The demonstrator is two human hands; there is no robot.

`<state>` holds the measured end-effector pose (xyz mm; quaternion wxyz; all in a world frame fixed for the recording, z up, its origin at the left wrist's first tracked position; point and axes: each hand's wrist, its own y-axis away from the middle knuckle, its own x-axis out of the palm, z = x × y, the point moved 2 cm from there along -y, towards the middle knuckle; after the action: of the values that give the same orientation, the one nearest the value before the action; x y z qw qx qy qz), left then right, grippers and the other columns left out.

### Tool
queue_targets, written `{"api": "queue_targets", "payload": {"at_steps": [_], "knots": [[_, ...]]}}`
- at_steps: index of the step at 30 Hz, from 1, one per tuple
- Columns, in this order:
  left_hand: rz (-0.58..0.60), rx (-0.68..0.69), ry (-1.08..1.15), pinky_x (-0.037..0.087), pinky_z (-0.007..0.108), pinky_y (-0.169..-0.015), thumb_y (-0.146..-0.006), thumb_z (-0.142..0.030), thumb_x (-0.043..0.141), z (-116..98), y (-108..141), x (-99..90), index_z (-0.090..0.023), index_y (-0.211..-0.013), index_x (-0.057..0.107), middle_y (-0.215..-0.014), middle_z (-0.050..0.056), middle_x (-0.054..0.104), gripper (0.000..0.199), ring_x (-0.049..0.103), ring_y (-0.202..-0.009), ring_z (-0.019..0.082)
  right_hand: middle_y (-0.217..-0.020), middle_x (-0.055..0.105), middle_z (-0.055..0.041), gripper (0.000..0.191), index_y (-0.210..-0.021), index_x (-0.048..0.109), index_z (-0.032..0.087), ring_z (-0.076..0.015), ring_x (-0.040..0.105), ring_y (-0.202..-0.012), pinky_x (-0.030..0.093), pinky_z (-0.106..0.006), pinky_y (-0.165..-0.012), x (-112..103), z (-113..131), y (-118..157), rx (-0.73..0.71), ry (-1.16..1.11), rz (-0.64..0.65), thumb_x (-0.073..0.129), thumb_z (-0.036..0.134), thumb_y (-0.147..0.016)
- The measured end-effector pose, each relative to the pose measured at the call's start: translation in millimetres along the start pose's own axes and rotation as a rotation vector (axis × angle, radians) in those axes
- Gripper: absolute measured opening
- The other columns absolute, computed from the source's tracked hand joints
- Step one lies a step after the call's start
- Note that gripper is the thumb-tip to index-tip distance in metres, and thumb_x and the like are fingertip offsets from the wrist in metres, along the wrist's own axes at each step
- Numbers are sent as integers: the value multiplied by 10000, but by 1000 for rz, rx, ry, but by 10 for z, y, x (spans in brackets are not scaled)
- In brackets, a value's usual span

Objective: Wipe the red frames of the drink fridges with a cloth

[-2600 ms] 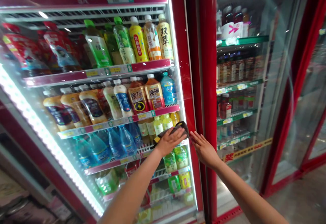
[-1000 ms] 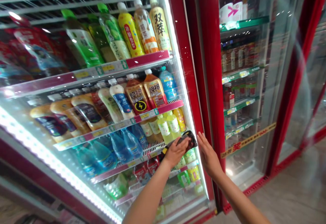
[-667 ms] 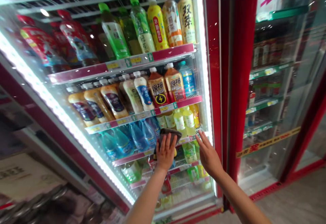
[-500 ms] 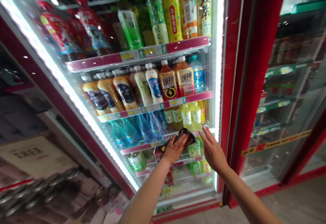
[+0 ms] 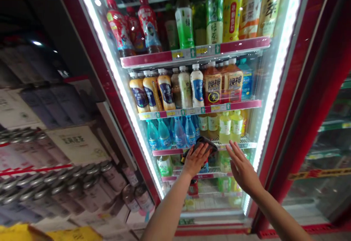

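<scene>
My left hand [image 5: 196,158] lies with its fingers over a dark cloth [image 5: 207,143], holding it against the glass front of a lit drinks fridge [image 5: 290,43]. Part of the cloth is hidden under the palm. To its right, my right hand [image 5: 242,169] is open, fingers stretched out and holding nothing; its fingertips are at or close to the glass, though contact cannot be made out. Behind the hands, blue bottles [image 5: 179,133] and pale yellow bottles [image 5: 225,127] stand on a shelf.
Higher shelves carry several tea and juice bottles [image 5: 184,23] and orange-brown bottles [image 5: 213,87]. At left is a rack of pump-like bottles [image 5: 65,193] with a paper sign [image 5: 74,146]. A red frame [image 5: 298,131] borders a neighbouring glass cabinet [image 5: 320,153] at right.
The view has swung left, showing more of the left-hand rack. Against the shelves, my left hand with the cloth has shifted left. My right hand has also shifted slightly left and stays open.
</scene>
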<state>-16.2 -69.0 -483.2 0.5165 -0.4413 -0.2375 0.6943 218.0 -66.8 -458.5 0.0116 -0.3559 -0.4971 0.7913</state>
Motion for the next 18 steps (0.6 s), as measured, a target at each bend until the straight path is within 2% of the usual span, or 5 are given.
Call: {"api": "queue_targets", "payload": {"at_steps": [2,8,13,16,18], "knots": [[36,-3,24,182,416,-1287,-946,-175,537,213,-9,-34,-382,-1509,432,-1657,-68,298,609,141,-1567,152,-1664,280,-43,731,-1614,131,402,-286,250,-1533,442,-599,-1141,-3,58,-43,-22,-3,0,398,110,-1000],[-35,-535,-25,330,560,-1212,-894,-122,623,662,527,-217,-188,-1576,328,-1677,163,205,745,145,-1559,352,-1665,278,-53,723,-1615,129,400,-293,239,-1534,474,-591,-1113,141,249,-64,-26,-2,45,414,129,-1008],[21,-321,5,307,465,-1242,-912,-131,608,484,795,-185,-330,-1512,444,-1603,43,423,653,322,-1515,250,-1671,261,-53,741,-1619,109,388,-305,242,-1531,475,-591,-1115,352,470,-103,-97,10,96,419,127,-1000],[88,-196,54,269,433,-1261,-947,-178,585,730,708,-271,-403,-1504,434,-1576,-10,465,620,380,-1486,201,-1678,231,-48,753,-1621,94,383,-319,237,-1531,439,-618,-1138,389,596,-292,-160,15,108,433,132,-997],[111,-316,65,278,473,-1254,-944,-166,580,992,703,-373,-364,-1546,372,-1631,33,374,667,309,-1521,241,-1684,205,-40,764,-1621,79,382,-323,229,-1532,406,-628,-1160,383,657,-448,-193,17,95,442,133,-996]]}}
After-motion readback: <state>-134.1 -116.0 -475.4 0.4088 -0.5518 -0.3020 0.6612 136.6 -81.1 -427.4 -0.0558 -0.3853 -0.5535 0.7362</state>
